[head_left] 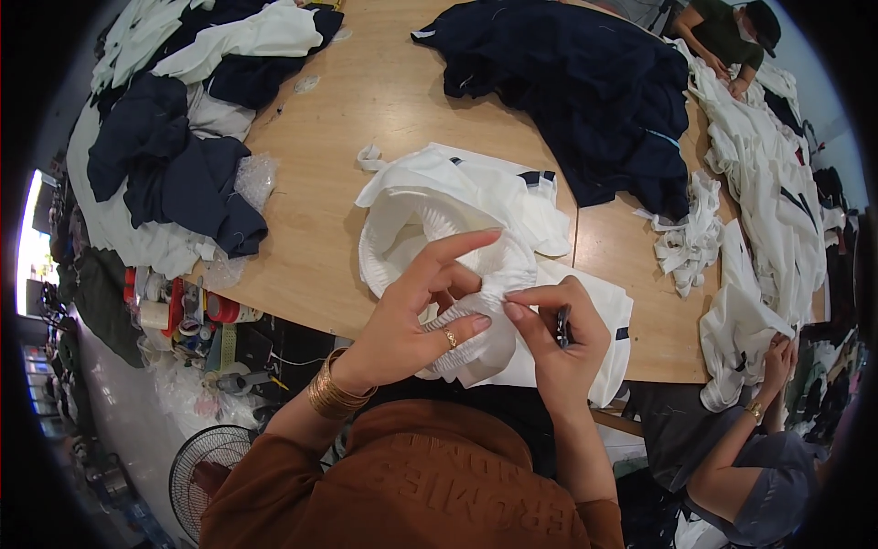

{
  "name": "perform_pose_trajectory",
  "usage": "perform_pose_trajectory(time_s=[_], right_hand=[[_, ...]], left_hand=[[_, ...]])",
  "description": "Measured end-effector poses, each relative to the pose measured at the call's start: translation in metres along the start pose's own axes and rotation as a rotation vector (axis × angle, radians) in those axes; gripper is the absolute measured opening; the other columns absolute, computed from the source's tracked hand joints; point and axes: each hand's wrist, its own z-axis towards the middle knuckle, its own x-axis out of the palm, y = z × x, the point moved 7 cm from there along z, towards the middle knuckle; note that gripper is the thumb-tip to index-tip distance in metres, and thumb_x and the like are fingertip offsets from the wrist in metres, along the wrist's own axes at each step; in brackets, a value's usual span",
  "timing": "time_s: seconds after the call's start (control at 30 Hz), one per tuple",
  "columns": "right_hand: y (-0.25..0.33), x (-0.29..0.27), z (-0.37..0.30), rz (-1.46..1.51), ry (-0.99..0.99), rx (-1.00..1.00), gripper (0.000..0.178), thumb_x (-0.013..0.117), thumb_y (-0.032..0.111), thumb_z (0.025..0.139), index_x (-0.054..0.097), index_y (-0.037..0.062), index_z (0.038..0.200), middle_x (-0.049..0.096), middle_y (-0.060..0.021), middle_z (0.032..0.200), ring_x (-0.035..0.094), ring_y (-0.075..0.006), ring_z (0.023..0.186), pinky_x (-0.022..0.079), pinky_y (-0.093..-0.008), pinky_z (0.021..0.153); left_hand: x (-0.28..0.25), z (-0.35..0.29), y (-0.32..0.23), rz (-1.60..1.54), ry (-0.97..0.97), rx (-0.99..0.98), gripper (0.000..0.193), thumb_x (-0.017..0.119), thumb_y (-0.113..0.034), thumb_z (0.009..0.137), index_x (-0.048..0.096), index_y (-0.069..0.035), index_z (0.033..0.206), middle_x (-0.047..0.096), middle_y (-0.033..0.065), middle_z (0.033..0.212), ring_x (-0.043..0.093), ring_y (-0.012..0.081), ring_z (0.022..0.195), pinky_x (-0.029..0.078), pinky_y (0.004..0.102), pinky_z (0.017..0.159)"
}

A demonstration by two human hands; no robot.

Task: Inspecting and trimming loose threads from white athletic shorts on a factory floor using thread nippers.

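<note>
A white garment (430, 174) with a gathered elastic waistband (518, 261) lies in front of me, its upper part rounded open and its far part spread on the table. My left hand (413, 306) holds the waistband between thumb and fingers, index finger stretched out above it. Opposite, my right hand (569, 343) pinches the same band with thumb and index fingertip. A small dark tool (562, 326), seemingly thread snips, is tucked in the right hand's curled fingers. Navy trim (540, 177) marks the garment's far side. Fabric hides some left fingertips.
Navy cloth (585, 91) is heaped at the far right of the wooden table (311, 210). White and navy garments (174, 165) pile up at left. White strips (688, 238) lie at right, near co-workers handling white cloth (754, 183). A fan (215, 471) stands below left.
</note>
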Motion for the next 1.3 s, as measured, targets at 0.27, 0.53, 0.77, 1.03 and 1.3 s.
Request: perform_pose_trajectory(time_s=[0.27,0.53,0.77,1.03,1.3], right_hand=[[-0.015,-0.011,-0.004,0.386,0.028,0.288,0.013,0.062,0.002,0.079,0.054,0.0021,0.090,0.053,0.0028,0.077,0.042,-0.0036,0.068,0.035,-0.0164,0.062],[-0.002,-0.017,-0.015,-0.348,0.082,-0.110,0.026,0.070,0.018,0.073,0.055,0.0061,0.090,0.055,-0.0023,0.071,0.048,-0.0172,0.057,0.034,-0.0285,0.055],[0.006,-0.018,-0.017,-0.598,0.043,-0.237,0.022,0.068,0.023,0.074,0.057,0.0069,0.085,0.047,-0.0028,0.063,0.046,-0.0199,0.056,0.031,-0.0310,0.054],[0.010,-0.013,-0.016,-0.599,0.072,-0.258,0.024,0.068,0.024,0.073,0.057,0.0071,0.086,0.048,-0.0029,0.065,0.046,-0.0201,0.057,0.031,-0.0314,0.054],[0.012,-0.014,-0.016,-0.637,0.070,-0.292,0.024,0.067,0.025,0.073,0.057,0.0076,0.087,0.048,-0.0031,0.065,0.046,-0.0205,0.057,0.031,-0.0314,0.053]], left_hand=[[0.000,-0.003,-0.002,0.079,-0.025,0.052,0.063,0.063,0.000,0.074,0.038,-0.011,0.132,0.054,0.0016,0.085,0.048,0.0087,0.074,0.040,0.0219,0.065],[0.005,-0.003,-0.011,0.126,0.032,0.084,0.067,0.062,0.003,0.075,0.033,-0.010,0.135,0.055,0.0031,0.082,0.051,0.0099,0.072,0.042,0.0225,0.069],[0.006,-0.004,-0.013,0.148,0.081,0.098,0.072,0.061,0.006,0.074,0.028,-0.009,0.137,0.055,0.0033,0.082,0.052,0.0093,0.074,0.041,0.0211,0.070],[0.007,-0.004,-0.015,0.130,0.083,0.132,0.072,0.061,0.006,0.075,0.026,-0.008,0.137,0.055,0.0034,0.082,0.051,0.0091,0.076,0.041,0.0206,0.071],[0.005,-0.004,-0.016,0.162,0.082,0.116,0.072,0.062,0.004,0.076,0.026,-0.007,0.137,0.055,0.0036,0.083,0.052,0.0093,0.076,0.041,0.0211,0.071]])
